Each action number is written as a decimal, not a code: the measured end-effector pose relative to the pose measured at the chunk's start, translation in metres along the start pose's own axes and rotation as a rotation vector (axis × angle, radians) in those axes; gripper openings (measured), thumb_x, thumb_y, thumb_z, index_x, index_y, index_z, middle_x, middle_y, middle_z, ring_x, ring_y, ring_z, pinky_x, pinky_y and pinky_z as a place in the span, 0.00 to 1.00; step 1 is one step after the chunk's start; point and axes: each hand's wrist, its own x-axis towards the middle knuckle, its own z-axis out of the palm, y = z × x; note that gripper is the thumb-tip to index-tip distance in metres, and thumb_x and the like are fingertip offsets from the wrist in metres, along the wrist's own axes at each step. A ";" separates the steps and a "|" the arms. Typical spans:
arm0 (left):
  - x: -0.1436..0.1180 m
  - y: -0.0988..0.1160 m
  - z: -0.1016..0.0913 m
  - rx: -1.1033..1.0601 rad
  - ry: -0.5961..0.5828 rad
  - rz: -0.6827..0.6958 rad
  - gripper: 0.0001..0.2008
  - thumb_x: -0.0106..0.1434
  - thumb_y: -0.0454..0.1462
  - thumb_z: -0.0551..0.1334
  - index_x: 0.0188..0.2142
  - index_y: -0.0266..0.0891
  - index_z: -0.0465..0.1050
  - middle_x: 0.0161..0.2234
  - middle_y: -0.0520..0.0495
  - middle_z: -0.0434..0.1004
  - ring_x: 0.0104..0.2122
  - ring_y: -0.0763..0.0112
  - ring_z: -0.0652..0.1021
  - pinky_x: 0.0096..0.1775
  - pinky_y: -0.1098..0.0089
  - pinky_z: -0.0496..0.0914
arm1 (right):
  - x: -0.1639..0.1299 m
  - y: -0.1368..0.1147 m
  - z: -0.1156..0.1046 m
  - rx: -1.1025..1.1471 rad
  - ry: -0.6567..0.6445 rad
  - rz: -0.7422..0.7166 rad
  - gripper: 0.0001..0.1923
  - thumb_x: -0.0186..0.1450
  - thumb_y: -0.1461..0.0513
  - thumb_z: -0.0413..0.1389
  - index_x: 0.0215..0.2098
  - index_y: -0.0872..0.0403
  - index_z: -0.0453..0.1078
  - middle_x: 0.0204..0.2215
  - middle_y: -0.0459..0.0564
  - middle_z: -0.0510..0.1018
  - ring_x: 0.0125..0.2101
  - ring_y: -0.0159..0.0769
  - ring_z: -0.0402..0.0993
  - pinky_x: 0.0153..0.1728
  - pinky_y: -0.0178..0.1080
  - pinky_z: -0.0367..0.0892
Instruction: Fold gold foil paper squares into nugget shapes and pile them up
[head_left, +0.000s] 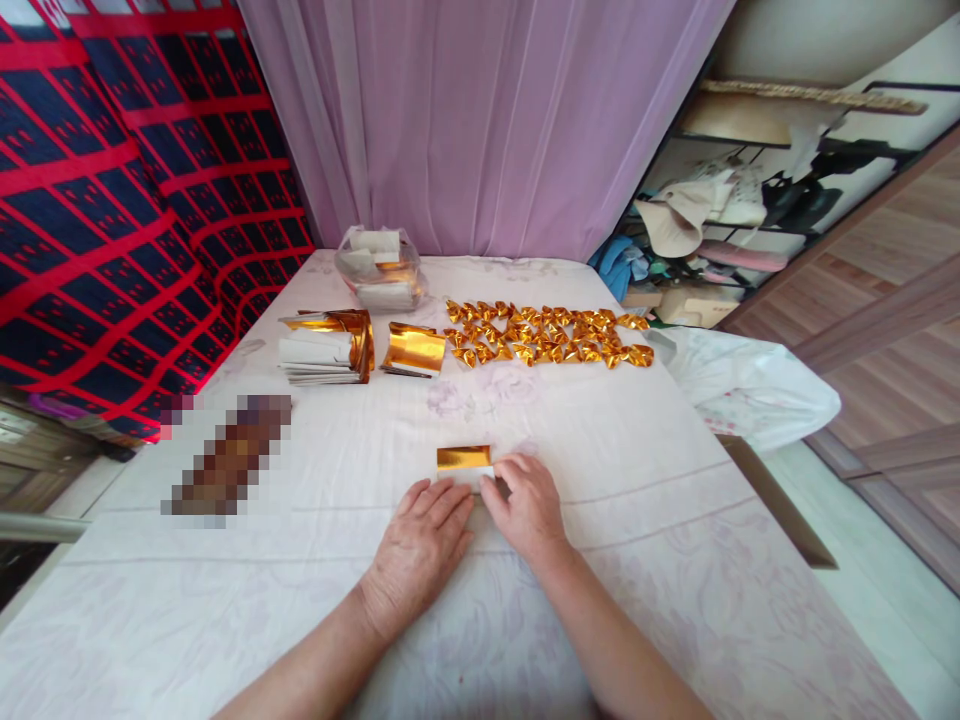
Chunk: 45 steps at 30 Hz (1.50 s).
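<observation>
A sheet of gold foil paper (463, 458) lies on the cloth before me, its lower part folded up so a white strip shows below the gold. My left hand (424, 535) rests flat with fingers stretched out, fingertips at the paper's lower left edge. Thumb and fingers of my right hand (529, 505) pinch the paper's right end. Farther back are a short stack of gold foil paper (414, 348) and a thicker bundle of white-backed foil sheets (322, 350). Several folded gold foil pieces (551, 335) lie in rows to their right.
A clear plastic bag (381, 268) with more paper stands at the back. A blurred-out brown object (229, 460) lies on the left of the cloth-covered table (337, 440). Beyond the right edge are a white plastic bag (757, 390) and a cluttered shelf (750, 190). A purple curtain (487, 120) hangs behind.
</observation>
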 end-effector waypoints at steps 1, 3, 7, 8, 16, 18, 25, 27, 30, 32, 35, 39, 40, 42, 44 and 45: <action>-0.001 0.001 0.001 0.000 -0.013 -0.004 0.16 0.68 0.37 0.55 0.54 0.39 0.69 0.51 0.42 0.76 0.53 0.57 0.73 0.56 0.52 0.64 | 0.000 0.000 0.000 0.001 0.003 0.000 0.08 0.65 0.61 0.53 0.27 0.52 0.66 0.28 0.48 0.72 0.34 0.39 0.67 0.38 0.40 0.60; -0.002 0.001 0.003 0.002 -0.034 -0.011 0.17 0.69 0.38 0.55 0.55 0.39 0.68 0.52 0.42 0.75 0.55 0.56 0.72 0.56 0.52 0.63 | -0.001 0.001 0.001 0.003 0.011 0.004 0.08 0.65 0.60 0.53 0.28 0.52 0.66 0.29 0.49 0.73 0.34 0.39 0.67 0.38 0.40 0.60; -0.003 0.000 0.003 0.037 -0.069 -0.023 0.17 0.70 0.40 0.54 0.55 0.39 0.68 0.53 0.43 0.74 0.55 0.58 0.72 0.57 0.53 0.62 | -0.001 0.001 0.002 -0.007 0.020 0.013 0.06 0.64 0.60 0.54 0.30 0.52 0.67 0.31 0.49 0.73 0.35 0.38 0.68 0.39 0.39 0.60; -0.003 0.000 0.003 0.048 -0.074 -0.023 0.17 0.70 0.41 0.54 0.55 0.39 0.68 0.54 0.44 0.74 0.55 0.58 0.72 0.57 0.53 0.62 | -0.001 0.001 0.002 -0.009 0.022 0.014 0.05 0.64 0.60 0.54 0.30 0.52 0.67 0.31 0.49 0.74 0.35 0.38 0.68 0.39 0.39 0.60; -0.003 0.003 0.002 0.071 -0.088 -0.031 0.17 0.70 0.41 0.53 0.54 0.38 0.69 0.53 0.44 0.75 0.54 0.59 0.73 0.57 0.54 0.62 | -0.001 0.001 0.002 -0.013 0.024 0.022 0.05 0.63 0.60 0.55 0.30 0.52 0.66 0.30 0.48 0.73 0.34 0.38 0.68 0.38 0.40 0.60; -0.003 0.003 0.001 0.067 -0.089 -0.031 0.17 0.71 0.41 0.53 0.54 0.37 0.69 0.53 0.43 0.75 0.54 0.59 0.72 0.57 0.53 0.62 | -0.001 0.001 0.002 -0.016 0.018 0.022 0.05 0.63 0.60 0.55 0.30 0.52 0.66 0.30 0.48 0.73 0.34 0.38 0.68 0.38 0.40 0.60; -0.003 0.002 0.001 0.055 -0.098 -0.044 0.17 0.70 0.41 0.54 0.54 0.38 0.69 0.53 0.44 0.75 0.54 0.59 0.72 0.57 0.53 0.61 | -0.001 0.001 0.003 -0.033 0.015 0.025 0.05 0.63 0.60 0.55 0.30 0.52 0.66 0.30 0.48 0.72 0.35 0.39 0.68 0.38 0.40 0.59; -0.003 0.002 0.002 0.050 -0.104 -0.045 0.17 0.70 0.41 0.54 0.55 0.39 0.69 0.53 0.43 0.75 0.54 0.59 0.72 0.57 0.53 0.61 | -0.001 0.001 0.004 -0.039 0.013 0.025 0.05 0.63 0.60 0.56 0.30 0.52 0.66 0.30 0.48 0.73 0.35 0.39 0.68 0.38 0.40 0.59; -0.004 0.002 0.003 0.049 -0.107 -0.047 0.17 0.69 0.41 0.55 0.55 0.39 0.69 0.53 0.43 0.74 0.55 0.59 0.72 0.57 0.53 0.61 | -0.001 0.000 0.004 -0.051 0.015 0.023 0.05 0.63 0.60 0.56 0.30 0.52 0.67 0.30 0.48 0.73 0.34 0.39 0.68 0.38 0.40 0.59; -0.004 0.002 0.003 0.049 -0.106 -0.047 0.17 0.69 0.41 0.55 0.55 0.39 0.68 0.53 0.43 0.75 0.55 0.59 0.72 0.57 0.53 0.61 | -0.001 0.000 0.003 -0.056 0.014 0.025 0.05 0.63 0.60 0.56 0.30 0.52 0.67 0.30 0.48 0.73 0.34 0.39 0.68 0.38 0.40 0.59; -0.004 0.001 0.002 0.046 -0.108 -0.050 0.17 0.69 0.41 0.55 0.55 0.39 0.69 0.53 0.43 0.75 0.54 0.59 0.72 0.57 0.53 0.61 | 0.000 0.000 0.003 -0.064 0.010 0.025 0.05 0.63 0.60 0.55 0.30 0.52 0.66 0.30 0.48 0.73 0.34 0.39 0.67 0.38 0.40 0.59; -0.003 0.001 0.002 0.038 -0.099 -0.058 0.17 0.70 0.40 0.54 0.54 0.39 0.69 0.53 0.44 0.75 0.54 0.59 0.72 0.57 0.53 0.61 | 0.000 0.000 0.004 -0.067 0.013 0.023 0.05 0.63 0.60 0.56 0.29 0.52 0.66 0.30 0.48 0.73 0.34 0.39 0.67 0.37 0.40 0.58; -0.003 0.001 0.002 0.035 -0.095 -0.060 0.17 0.69 0.40 0.54 0.54 0.39 0.69 0.53 0.44 0.75 0.54 0.59 0.73 0.57 0.53 0.61 | 0.000 0.000 0.004 -0.064 0.013 0.022 0.05 0.63 0.61 0.56 0.29 0.52 0.66 0.30 0.48 0.73 0.34 0.39 0.67 0.38 0.39 0.58; -0.003 0.001 0.002 0.031 -0.091 -0.061 0.17 0.69 0.40 0.55 0.54 0.39 0.69 0.53 0.44 0.75 0.54 0.59 0.73 0.57 0.53 0.61 | 0.000 -0.001 0.004 -0.062 0.012 0.024 0.05 0.63 0.61 0.56 0.29 0.52 0.66 0.30 0.48 0.73 0.35 0.39 0.67 0.38 0.39 0.58; -0.003 0.001 0.003 0.031 -0.093 -0.063 0.17 0.69 0.41 0.55 0.55 0.39 0.69 0.53 0.43 0.75 0.54 0.59 0.73 0.57 0.53 0.61 | 0.000 -0.001 0.004 -0.066 0.009 0.029 0.05 0.62 0.61 0.56 0.28 0.52 0.66 0.30 0.48 0.72 0.34 0.39 0.67 0.38 0.40 0.58; -0.002 0.001 0.003 0.031 -0.095 -0.065 0.17 0.69 0.41 0.55 0.55 0.39 0.68 0.53 0.43 0.75 0.54 0.59 0.72 0.57 0.53 0.60 | 0.000 -0.001 0.004 -0.068 0.006 0.032 0.05 0.62 0.61 0.56 0.29 0.52 0.66 0.30 0.48 0.72 0.34 0.39 0.67 0.38 0.40 0.58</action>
